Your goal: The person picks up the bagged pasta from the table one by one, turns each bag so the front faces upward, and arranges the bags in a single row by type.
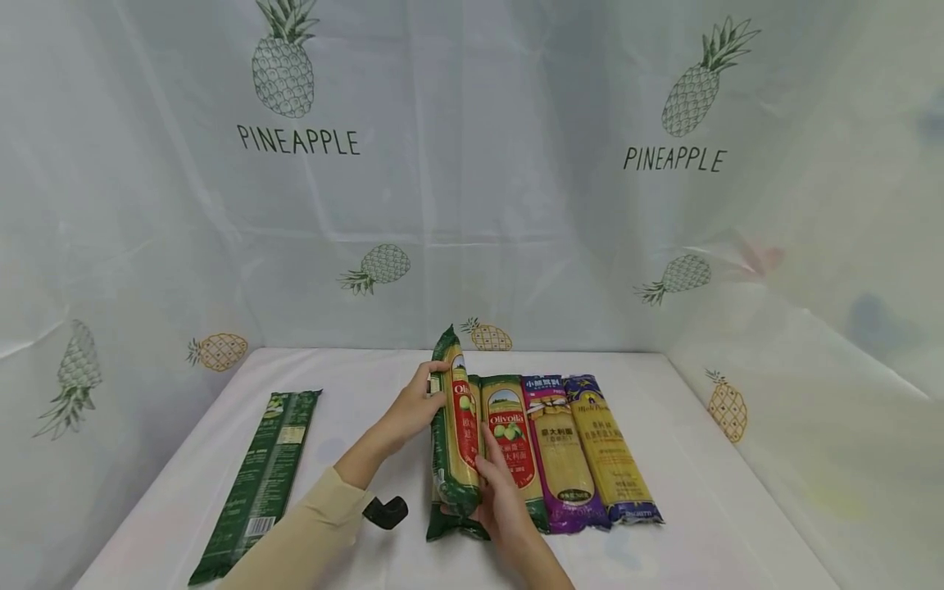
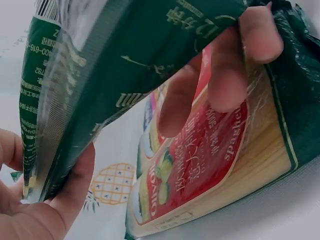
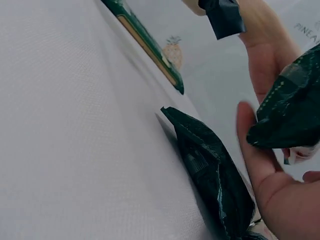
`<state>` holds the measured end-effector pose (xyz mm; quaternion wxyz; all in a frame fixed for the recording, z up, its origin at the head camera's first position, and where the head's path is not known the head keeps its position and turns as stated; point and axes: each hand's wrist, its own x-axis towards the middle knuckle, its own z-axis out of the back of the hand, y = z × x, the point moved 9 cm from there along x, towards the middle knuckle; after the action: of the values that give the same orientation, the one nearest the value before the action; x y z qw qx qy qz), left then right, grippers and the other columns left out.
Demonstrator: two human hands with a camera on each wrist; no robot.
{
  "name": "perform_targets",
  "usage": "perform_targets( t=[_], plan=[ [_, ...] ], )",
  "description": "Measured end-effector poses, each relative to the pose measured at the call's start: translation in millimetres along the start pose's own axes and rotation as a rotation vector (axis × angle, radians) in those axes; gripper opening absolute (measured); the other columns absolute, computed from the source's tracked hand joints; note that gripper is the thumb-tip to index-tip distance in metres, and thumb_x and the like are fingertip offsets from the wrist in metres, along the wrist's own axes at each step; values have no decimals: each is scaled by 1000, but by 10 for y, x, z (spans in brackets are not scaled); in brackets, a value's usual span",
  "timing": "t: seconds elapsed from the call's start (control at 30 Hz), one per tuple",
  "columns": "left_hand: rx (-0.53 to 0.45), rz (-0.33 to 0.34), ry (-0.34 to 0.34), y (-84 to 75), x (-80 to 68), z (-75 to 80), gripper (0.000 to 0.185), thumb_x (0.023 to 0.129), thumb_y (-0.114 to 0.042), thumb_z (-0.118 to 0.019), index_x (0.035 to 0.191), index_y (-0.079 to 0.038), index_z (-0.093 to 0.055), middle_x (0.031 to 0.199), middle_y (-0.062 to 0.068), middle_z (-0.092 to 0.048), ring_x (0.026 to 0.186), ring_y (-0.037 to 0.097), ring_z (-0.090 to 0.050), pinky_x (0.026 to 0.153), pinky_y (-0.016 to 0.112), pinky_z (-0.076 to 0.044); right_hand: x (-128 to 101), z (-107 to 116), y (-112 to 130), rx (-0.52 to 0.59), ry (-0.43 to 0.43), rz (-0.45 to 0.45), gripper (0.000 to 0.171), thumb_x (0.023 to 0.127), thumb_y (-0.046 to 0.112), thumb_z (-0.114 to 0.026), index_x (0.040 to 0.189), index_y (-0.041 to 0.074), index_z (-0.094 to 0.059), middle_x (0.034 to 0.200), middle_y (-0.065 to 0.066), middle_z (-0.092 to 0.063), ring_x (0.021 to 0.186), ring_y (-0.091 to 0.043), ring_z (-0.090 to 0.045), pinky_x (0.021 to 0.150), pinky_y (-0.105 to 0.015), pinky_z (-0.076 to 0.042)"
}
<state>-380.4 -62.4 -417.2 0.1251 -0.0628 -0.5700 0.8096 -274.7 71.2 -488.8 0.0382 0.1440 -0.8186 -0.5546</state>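
A green Olivoila spaghetti packet (image 1: 459, 434) with a red label stands tilted on its long edge, held in both hands. My left hand (image 1: 423, 403) grips its upper part; the fingers (image 2: 227, 75) curl over the label side and the thumb (image 2: 70, 185) presses the back. My right hand (image 1: 496, 485) holds the lower end, and that dark green end (image 3: 290, 107) sits against the palm. Under it another green packet (image 1: 451, 526) (image 3: 215, 180) lies flat on the white table (image 1: 354, 385).
A row of flat packets lies just to the right: a second Olivoila (image 1: 510, 438), a purple one (image 1: 560, 463) and a yellow one (image 1: 610, 455). A long dark green packet (image 1: 258, 483) lies alone at the left. Pineapple-print curtains (image 1: 472, 164) close in the table.
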Motion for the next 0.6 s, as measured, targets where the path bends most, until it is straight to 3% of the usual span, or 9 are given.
perform_targets(
  t=[0.07, 0.2, 0.6],
  plan=[
    [-14, -8, 7, -22, -1, -8, 51, 106, -16, -52, 156, -18, -42, 146, 19, -57, 112, 24, -64, 91, 41, -53, -3, -19, 8, 20, 30, 4, 72, 114, 35, -43, 173, 30, -2, 163, -22, -38, 119, -25, -67, 94, -53, -60],
    [-4, -18, 49, -38, 1, -57, 51, 106, -14, -51, 157, -17, -40, 152, 20, -53, 123, 27, -61, 104, 49, -50, -13, -5, 35, -12, 15, 22, 71, 114, 32, -48, 173, 33, -9, 167, -21, -32, 121, -24, -65, 94, -48, -60],
    [30, -48, 101, -46, 4, -100, 52, 108, -16, -49, 157, -17, -34, 157, 20, -47, 132, 31, -54, 107, 55, -47, 9, 57, 79, -207, -52, 137, 72, 111, 27, -59, 172, 30, -21, 159, -19, -47, 129, -24, -60, 98, -32, -55]
  ],
)
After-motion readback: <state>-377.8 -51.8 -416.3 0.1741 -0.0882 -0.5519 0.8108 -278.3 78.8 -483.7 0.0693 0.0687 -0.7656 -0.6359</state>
